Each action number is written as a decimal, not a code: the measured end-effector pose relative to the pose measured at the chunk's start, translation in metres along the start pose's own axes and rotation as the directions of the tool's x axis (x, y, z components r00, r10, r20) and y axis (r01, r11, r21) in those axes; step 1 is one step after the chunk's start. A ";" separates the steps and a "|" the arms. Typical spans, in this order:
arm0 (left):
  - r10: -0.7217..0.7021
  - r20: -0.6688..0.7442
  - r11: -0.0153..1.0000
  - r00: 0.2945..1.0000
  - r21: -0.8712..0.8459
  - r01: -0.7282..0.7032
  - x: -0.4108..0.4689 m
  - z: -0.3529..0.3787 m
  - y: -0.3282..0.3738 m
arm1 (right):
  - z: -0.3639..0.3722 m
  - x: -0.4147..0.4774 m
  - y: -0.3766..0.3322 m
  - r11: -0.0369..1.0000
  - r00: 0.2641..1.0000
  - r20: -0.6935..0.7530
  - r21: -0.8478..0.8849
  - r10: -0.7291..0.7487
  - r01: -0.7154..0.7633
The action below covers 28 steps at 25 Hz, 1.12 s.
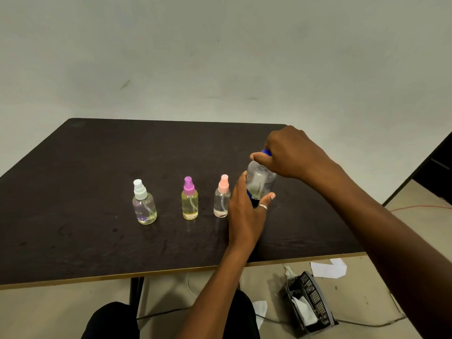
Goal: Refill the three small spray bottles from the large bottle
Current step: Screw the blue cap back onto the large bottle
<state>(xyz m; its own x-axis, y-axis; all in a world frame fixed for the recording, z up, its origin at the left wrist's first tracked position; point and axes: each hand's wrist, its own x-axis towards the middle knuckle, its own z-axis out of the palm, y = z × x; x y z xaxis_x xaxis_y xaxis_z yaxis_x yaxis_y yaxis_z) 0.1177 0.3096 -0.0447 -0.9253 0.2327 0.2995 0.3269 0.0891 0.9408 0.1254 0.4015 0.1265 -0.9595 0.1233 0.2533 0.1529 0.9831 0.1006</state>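
Left grip [244, 216] holds large bottle [260, 179], right grip [291, 152] on blue cap [266, 152], label unreadable

A dark brown table [73, 192] with a pale edge strip stands before a plain, scuffed grey-white wall [220, 57]. Below its near edge, a black mesh basket [315, 285] and white paper scraps [329, 268] lie on the beige floor [362, 297].

Three small spray bottles are in view: the white-topped one [144, 206], the purple-topped one [189, 203] and the pink-topped one [222, 200]. There is one large bottle [259, 183] with one blue cap [266, 152]. Two hands show, left hand [244, 217] and right hand [291, 152], with one ring [263, 206]. There is one table [97, 192], one basket [311, 289] and two loose paper sheets [329, 268] [259, 310].
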 end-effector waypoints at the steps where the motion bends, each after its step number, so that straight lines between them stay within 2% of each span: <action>1: -0.002 0.004 1.000 1.000 -0.007 0.002 0.000 0.000 0.000 | 0.001 -0.001 -0.002 1.000 1.000 -0.012 -0.005 0.010 -0.010; 6: -0.006 0.011 1.000 1.000 0.002 0.006 -0.001 -0.002 0.004 | -0.013 -0.003 0.005 0.999 0.999 0.054 0.045 0.000 -0.002; 11: 0.012 -0.003 1.000 1.000 0.009 -0.012 0.000 -0.003 0.002 | -0.036 -0.003 0.022 0.963 0.963 0.160 0.195 -0.217 0.185; 14: 0.025 -0.001 0.999 1.000 0.023 -0.025 0.000 -0.003 0.002 | -0.036 0.000 0.022 0.941 0.933 0.226 0.255 -0.280 0.221; 28: 0.061 -0.012 0.998 0.998 0.021 -0.061 -0.001 -0.003 0.000 | -0.019 -0.001 0.026 0.935 0.974 0.077 0.307 -0.211 0.179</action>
<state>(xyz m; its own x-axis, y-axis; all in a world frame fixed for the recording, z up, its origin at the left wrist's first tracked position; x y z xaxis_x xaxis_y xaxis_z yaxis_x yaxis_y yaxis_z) 0.1179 0.3070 -0.0449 -0.9058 0.2259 0.3585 0.3868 0.0951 0.9173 0.1349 0.4244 0.1466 -0.9854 -0.0772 0.1519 -0.1011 0.9825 -0.1564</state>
